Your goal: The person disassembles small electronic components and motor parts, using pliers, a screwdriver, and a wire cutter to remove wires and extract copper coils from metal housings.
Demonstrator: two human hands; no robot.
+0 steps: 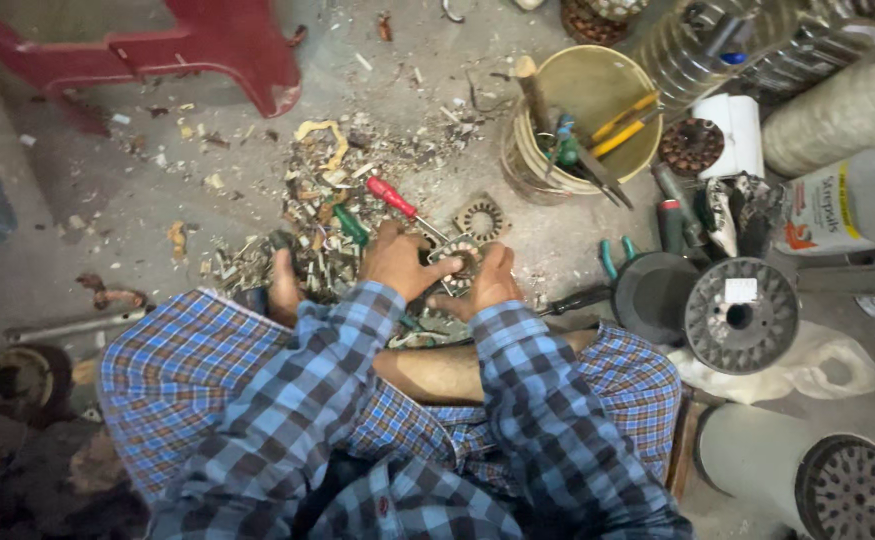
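Looking straight down at someone sitting on the concrete floor (107,200) in a blue checked shirt, both hands working on a round toothed metal ring (457,258), the kind of slotted core you find inside a motor. The left hand (397,262) has its fingers curled around the ring's left edge, and the right hand (495,280) is clamped on the right edge, so the ring sits between the two hands just above the person's knees. A second toothed ring (482,217) lies on the floor just behind it. Right beside the left hand there's a red-handled screwdriver (394,198) and a green-handled screwdriver (350,224), both lying on a pile of metal scraps (302,220). Further back is a yellow bucket (597,90) stuffed with tools, handles sticking out over the rim. Off to the right there's a dark slotted disc (740,314) resting near a white cloth (827,365), plus a white jug (852,205) and some big wire spools (837,115). A red plastic stool (207,45) stands at the top left, well apart from the hands.
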